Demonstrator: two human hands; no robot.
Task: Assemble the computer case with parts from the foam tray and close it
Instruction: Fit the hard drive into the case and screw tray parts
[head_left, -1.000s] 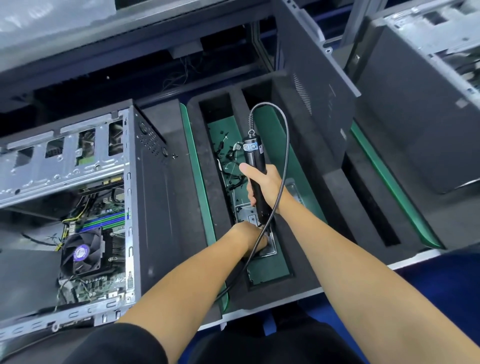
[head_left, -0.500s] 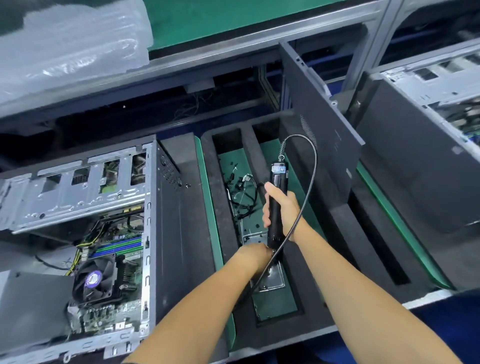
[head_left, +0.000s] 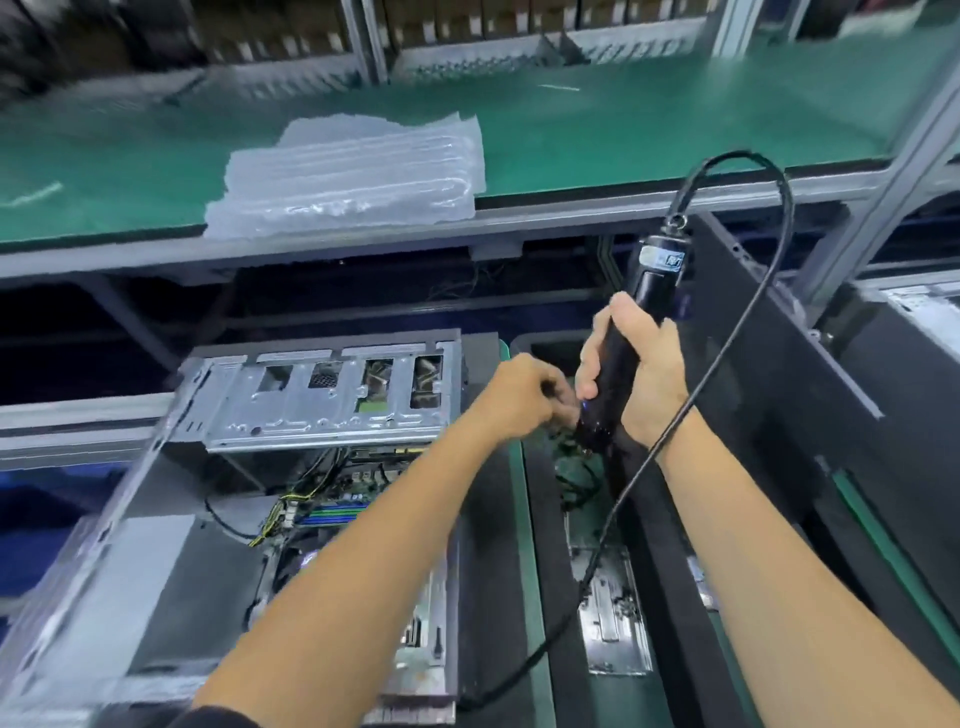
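My right hand (head_left: 649, 374) grips a black electric screwdriver (head_left: 657, 280) upright, its cord looping over and down past my wrist. My left hand (head_left: 519, 395) is pinched shut at the driver's tip; whatever is between the fingertips is too small to see. Both hands hover above the gap between the open computer case (head_left: 322, 395), lying at the left with its motherboard exposed, and the black foam tray (head_left: 545, 597). In a tray slot lie a metal plate (head_left: 613, 639) and tangled cables (head_left: 576, 473). A dark side panel (head_left: 779, 389) stands in the tray at the right.
A green shelf (head_left: 623, 119) runs across above the bench, with a stack of bubble wrap (head_left: 348, 176) on it. Another case (head_left: 924, 312) stands at the far right. Metal frame posts rise at the right. The left of the view is blurred.
Both hands have risen out of the tray slot. The left hand came off the metal plate and up to the screwdriver's tip. The view has tilted up to show the shelf.
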